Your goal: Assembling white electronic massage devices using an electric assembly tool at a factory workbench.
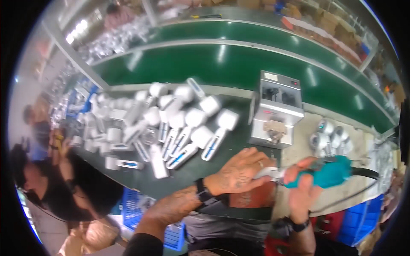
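Note:
My right hand (302, 185) is wrapped around a teal corded power tool (331, 174), which looks like an electric screwdriver. It lies sideways, and its front end points at my left hand. My left hand (241, 173) is closed on a small white plastic part (269, 173), pinched near the fingertips. The part meets or nearly meets the tool's front end; my fingers hide the exact contact. Both hands are over the near edge of the dark table (179, 183). To their left lie many white handheld devices (183, 132) with wide heads and blue-marked handles, heaped together.
A grey metal machine (276, 111) stands just beyond my hands. Several white round-headed pieces (331, 138) are grouped on a pale mat (294, 162) at right. A black cable (363, 173) trails from the tool. Another person (64, 183) works at left. Blue crates (361, 219) sit below.

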A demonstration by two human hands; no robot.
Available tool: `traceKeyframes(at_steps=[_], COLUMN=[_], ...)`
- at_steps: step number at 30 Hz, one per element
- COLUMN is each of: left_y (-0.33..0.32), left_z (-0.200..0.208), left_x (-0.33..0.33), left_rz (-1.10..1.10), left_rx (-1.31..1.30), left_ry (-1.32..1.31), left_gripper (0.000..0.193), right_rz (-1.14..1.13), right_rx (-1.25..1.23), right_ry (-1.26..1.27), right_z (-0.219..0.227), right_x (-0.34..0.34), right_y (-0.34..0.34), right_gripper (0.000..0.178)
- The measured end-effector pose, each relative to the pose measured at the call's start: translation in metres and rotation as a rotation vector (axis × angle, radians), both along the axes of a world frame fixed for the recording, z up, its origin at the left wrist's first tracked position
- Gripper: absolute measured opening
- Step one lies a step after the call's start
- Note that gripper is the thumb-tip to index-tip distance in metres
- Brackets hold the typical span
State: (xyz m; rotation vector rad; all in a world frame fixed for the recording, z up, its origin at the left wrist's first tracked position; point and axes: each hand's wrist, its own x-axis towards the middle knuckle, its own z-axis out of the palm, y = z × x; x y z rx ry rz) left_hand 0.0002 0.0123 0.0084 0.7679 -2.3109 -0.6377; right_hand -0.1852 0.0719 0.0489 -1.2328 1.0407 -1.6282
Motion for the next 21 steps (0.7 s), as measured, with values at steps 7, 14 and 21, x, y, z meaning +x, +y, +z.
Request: traceKeyframes(at_steps=[7, 14, 21], left_y=[-0.011, -0.008, 0.002], left_z=[0.019, 0.017, 0.005], left_x=[0.001, -0.018, -0.01], left_rz=[-0.035, 0.002, -0.015], left_rx=[-0.089, 0.004, 0.025], left_ry=[-0.024, 0.063, 0.031], left_gripper=[0.038, 0.043, 0.039], right_rz=[0.218, -0.022, -0.033], right_rx=[-0.094, 0.167, 0.417], right_ry=[-0.402, -0.771, -1.097], right_z=[0.064, 0.047, 0.019], right_x=[0.01, 0.021, -0.005], right_y=[0.034, 0.028, 0.02], right_gripper=[0.062, 0.054, 0.048])
